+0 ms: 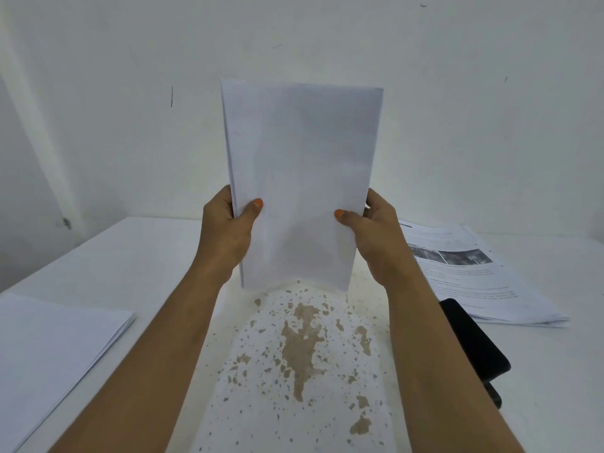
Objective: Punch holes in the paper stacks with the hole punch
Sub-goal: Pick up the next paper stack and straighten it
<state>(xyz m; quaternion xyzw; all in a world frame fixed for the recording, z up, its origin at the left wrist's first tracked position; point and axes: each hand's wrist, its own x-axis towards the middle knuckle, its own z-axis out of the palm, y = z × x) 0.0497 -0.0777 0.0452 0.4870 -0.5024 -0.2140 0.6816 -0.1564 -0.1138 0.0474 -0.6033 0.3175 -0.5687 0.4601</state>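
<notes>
I hold a stack of white paper (pixel 302 178) upright above the table, its blank face toward me. My left hand (pixel 225 230) grips its left edge and my right hand (pixel 376 237) grips its right edge, thumbs on the front. The stack's bottom edge hangs just over the tabletop. A black hole punch (pixel 474 341) lies on the table to the right, partly hidden behind my right forearm.
A blank paper stack (pixel 55 348) lies at the near left of the white table (pixel 163 250). A printed stack with text and a photo (pixel 474 273) lies at the right. The table's middle is worn, with brown patches (pixel 300 348). A white wall stands close behind.
</notes>
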